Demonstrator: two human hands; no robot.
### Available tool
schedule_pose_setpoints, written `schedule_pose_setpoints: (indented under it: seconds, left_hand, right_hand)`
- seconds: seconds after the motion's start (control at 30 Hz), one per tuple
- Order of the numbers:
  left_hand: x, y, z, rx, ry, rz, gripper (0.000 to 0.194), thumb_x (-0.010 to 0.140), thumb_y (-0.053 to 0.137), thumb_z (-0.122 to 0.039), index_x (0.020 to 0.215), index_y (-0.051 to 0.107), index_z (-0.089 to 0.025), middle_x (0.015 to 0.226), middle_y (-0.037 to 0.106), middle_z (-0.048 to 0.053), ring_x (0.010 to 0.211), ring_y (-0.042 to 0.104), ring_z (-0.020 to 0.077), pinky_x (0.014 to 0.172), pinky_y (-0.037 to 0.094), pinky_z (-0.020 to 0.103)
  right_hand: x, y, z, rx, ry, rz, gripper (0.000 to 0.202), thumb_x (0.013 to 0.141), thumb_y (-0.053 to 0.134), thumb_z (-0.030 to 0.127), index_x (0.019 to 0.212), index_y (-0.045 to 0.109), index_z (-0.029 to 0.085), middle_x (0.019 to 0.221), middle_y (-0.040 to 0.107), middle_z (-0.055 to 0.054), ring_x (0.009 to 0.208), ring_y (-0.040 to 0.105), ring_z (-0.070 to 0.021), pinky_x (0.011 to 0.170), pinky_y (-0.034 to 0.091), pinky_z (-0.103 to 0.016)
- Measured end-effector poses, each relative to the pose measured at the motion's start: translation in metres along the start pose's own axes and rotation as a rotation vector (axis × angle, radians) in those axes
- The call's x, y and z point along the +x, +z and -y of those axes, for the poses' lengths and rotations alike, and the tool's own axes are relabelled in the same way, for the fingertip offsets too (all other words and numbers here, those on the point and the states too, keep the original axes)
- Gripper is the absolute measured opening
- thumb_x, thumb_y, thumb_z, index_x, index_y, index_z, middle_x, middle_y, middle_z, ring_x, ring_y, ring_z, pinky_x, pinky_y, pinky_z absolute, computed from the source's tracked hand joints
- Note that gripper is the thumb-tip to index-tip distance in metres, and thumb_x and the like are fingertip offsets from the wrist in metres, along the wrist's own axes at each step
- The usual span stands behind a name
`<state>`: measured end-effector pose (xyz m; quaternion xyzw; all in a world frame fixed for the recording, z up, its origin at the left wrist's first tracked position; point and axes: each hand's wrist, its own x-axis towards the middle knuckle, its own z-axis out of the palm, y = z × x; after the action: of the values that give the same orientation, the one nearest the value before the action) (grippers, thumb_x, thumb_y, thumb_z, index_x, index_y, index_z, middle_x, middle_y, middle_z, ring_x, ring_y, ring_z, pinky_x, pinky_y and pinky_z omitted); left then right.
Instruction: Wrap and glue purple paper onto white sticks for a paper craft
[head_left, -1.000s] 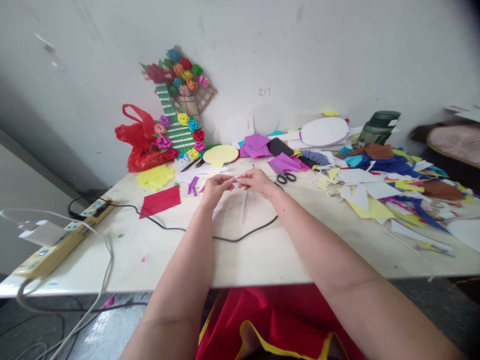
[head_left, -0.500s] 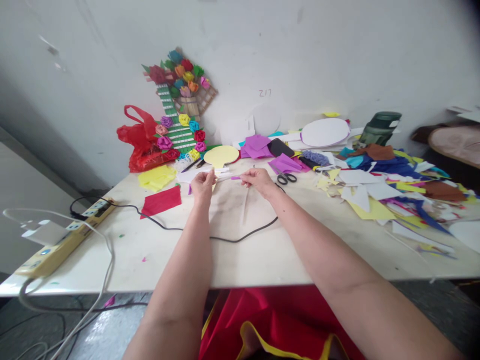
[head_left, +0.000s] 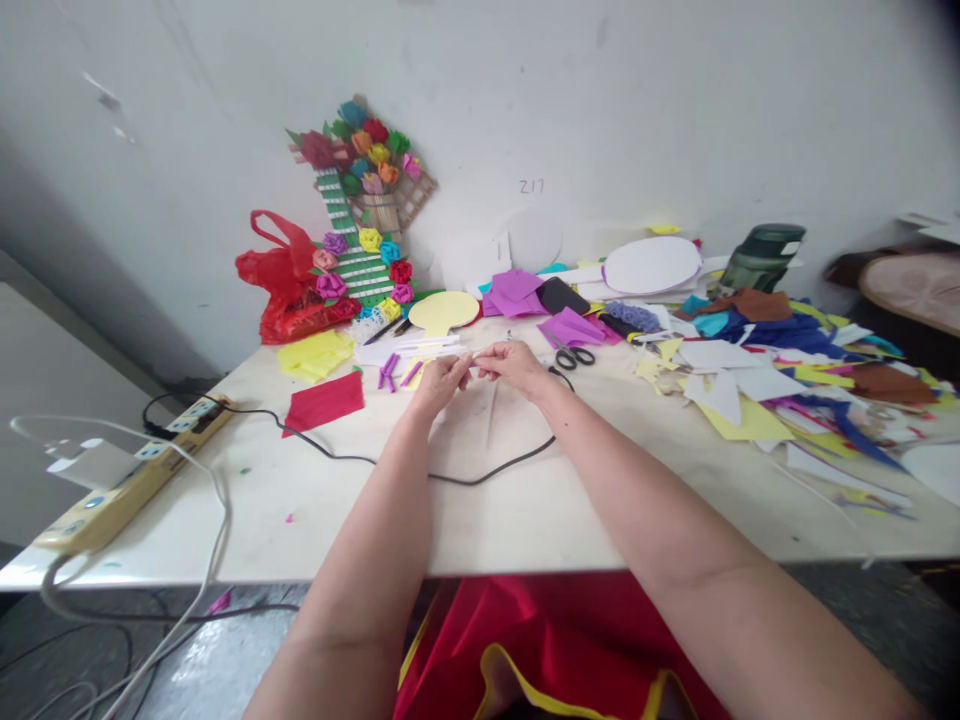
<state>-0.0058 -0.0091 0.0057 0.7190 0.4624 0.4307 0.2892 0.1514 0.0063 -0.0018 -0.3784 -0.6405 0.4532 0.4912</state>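
Over the middle of the white table [head_left: 510, 520], my left hand [head_left: 444, 382] and my right hand [head_left: 510, 364] meet at their fingertips. Both are closed in a pinch on a small purple piece [head_left: 475, 363], mostly hidden by the fingers. A thin pale strip [head_left: 491, 415] hangs or lies just below my right hand. Several small purple rolls [head_left: 388, 372] lie left of my left hand. White paper strips [head_left: 409, 346] and a yellow paddle-shaped cutout [head_left: 444, 312] are behind it. Black-handled scissors [head_left: 574, 357] rest right of my right hand.
A black cable [head_left: 480, 482] loops below my hands. The power strip [head_left: 120, 490] is at the left edge. A red paper [head_left: 324, 403], a red bag [head_left: 289, 290] and paper flowers [head_left: 367, 265] stand or lie left. Paper scraps [head_left: 739, 400] and a green bottle [head_left: 763, 262] fill the right.
My left hand has moved right and met my right hand, covering most of the purple piece. The purple rolls and white strips on the left are now uncovered.
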Motion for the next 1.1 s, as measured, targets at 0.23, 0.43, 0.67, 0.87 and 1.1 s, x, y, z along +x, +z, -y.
schedule_pose_setpoints:
  seconds: [0.23, 0.43, 0.67, 0.87, 1.1]
  left_hand:
    - [-0.003, 0.0, -0.002, -0.127, -0.065, 0.093, 0.05, 0.074, 0.044, -0.06, 0.052, 0.054, -0.017, 0.047, 0.051, 0.001, 0.043, 0.041, 0.0101, 0.047, 0.031, 0.024]
    - [-0.004, 0.0, -0.002, -0.232, -0.08, 0.115, 0.046, 0.073, 0.048, -0.059, 0.056, 0.055, -0.016, 0.049, 0.052, 0.002, 0.044, 0.041, 0.0094, 0.044, 0.03, 0.023]
    - [-0.001, 0.001, 0.002, -0.23, -0.016, 0.088, 0.043, 0.074, 0.049, -0.056, 0.059, 0.054, -0.016, 0.051, 0.051, 0.001, 0.044, 0.042, 0.0088, 0.044, 0.031, 0.023]
    - [0.0, 0.002, 0.004, -0.153, -0.067, 0.044, 0.04, 0.071, 0.053, -0.055, 0.06, 0.055, -0.016, 0.053, 0.054, 0.001, 0.044, 0.042, 0.0083, 0.044, 0.032, 0.023]
    - [0.002, 0.002, 0.008, -0.167, -0.048, -0.003, 0.037, 0.07, 0.055, -0.052, 0.064, 0.052, -0.016, 0.055, 0.053, 0.0, 0.045, 0.04, 0.0068, 0.044, 0.032, 0.02]
  right_hand:
    - [0.001, -0.003, -0.001, -0.004, -0.033, 0.001, 0.019, 0.062, 0.066, 0.031, 0.068, 0.064, 0.013, 0.058, 0.06, -0.001, 0.05, 0.048, -0.0074, 0.053, 0.041, -0.022]
    - [-0.002, -0.004, 0.002, 0.042, -0.006, 0.019, 0.025, 0.062, 0.068, 0.031, 0.08, 0.067, 0.013, 0.061, 0.063, -0.002, 0.052, 0.051, -0.008, 0.053, 0.041, -0.022]
    - [-0.006, -0.005, 0.011, 0.104, 0.032, 0.092, 0.033, 0.068, 0.064, 0.044, 0.076, 0.066, 0.012, 0.062, 0.063, -0.004, 0.049, 0.05, -0.0077, 0.049, 0.041, -0.021]
    - [-0.005, -0.004, 0.012, 0.186, 0.084, -0.008, 0.045, 0.072, 0.056, 0.054, 0.079, 0.065, 0.01, 0.059, 0.062, -0.007, 0.048, 0.052, -0.0096, 0.047, 0.041, -0.022]
    - [0.003, -0.008, 0.005, 0.061, 0.007, -0.375, 0.023, 0.073, 0.055, 0.035, 0.063, 0.055, 0.014, 0.056, 0.057, 0.0, 0.042, 0.045, -0.006, 0.043, 0.038, -0.019]
